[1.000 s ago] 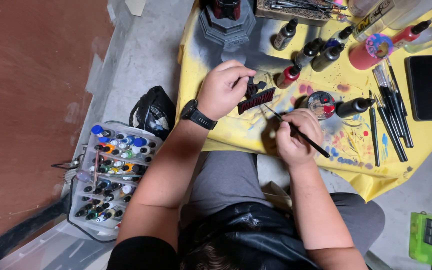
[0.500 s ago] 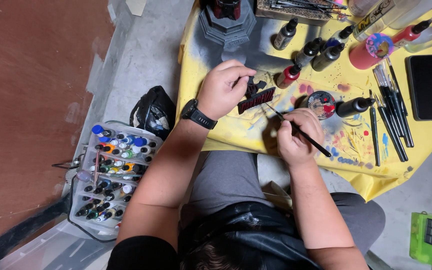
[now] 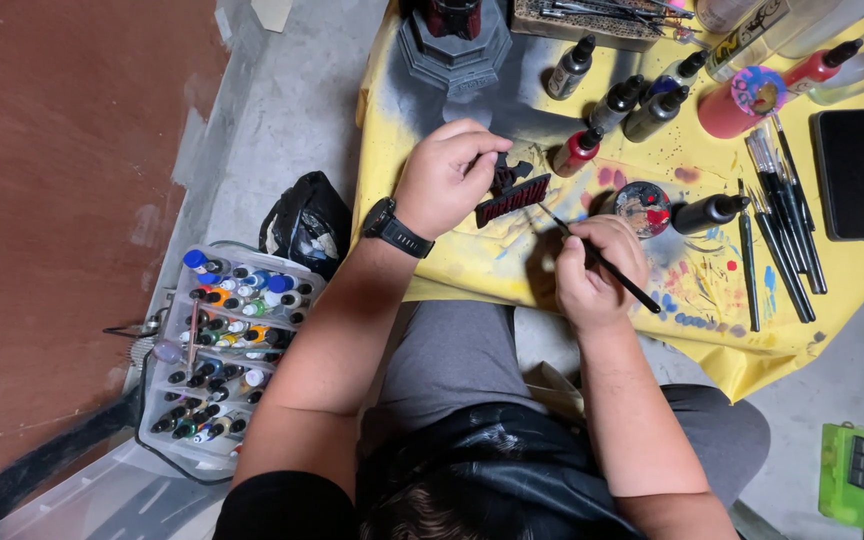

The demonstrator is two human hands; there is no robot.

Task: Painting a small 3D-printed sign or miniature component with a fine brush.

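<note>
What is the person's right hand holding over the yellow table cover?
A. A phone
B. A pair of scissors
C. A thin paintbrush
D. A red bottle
C: the right hand grips a thin dark paintbrush, its tip aimed at the small dark red piece that the left hand holds; the red bottle and the black phone lie untouched on the yellow cover.

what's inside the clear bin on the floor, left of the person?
The clear bin holds rows of small paint bottles with coloured and black caps. Its lower right corner is hidden behind the left forearm.
</note>
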